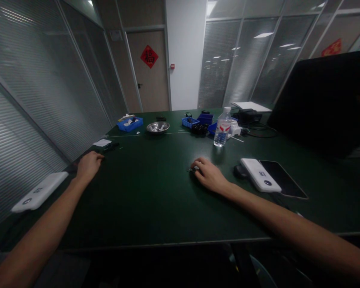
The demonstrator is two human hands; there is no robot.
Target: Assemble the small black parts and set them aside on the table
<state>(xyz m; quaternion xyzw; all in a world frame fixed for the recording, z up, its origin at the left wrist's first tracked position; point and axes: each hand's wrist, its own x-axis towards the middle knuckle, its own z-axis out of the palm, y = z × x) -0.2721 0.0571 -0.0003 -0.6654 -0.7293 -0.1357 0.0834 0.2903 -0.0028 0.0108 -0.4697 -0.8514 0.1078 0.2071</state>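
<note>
My left hand (89, 165) rests at the left edge of the dark green table (144, 192), its fingers bent together; whatever they hold, if anything, is hidden. Just beyond its fingertips lie a dark slim item (111, 146) and a white sheet of paper (102, 143). Near the table's middle, my right hand (209, 174) is palm down with curled fingers. Under its fingertips a small dark object (193, 170) with a bright glint shows in part, too small to name. To the right of that hand sits a round black item (240, 171).
White numbered devices (259, 175) (40, 191) lie at both sides, the right one beside a black phone (283, 179). A water bottle (223, 127) stands behind. Farther back are a metal bowl (158, 127), a blue tray (130, 124), more blue bins (205, 118) and a big dark panel (324, 104).
</note>
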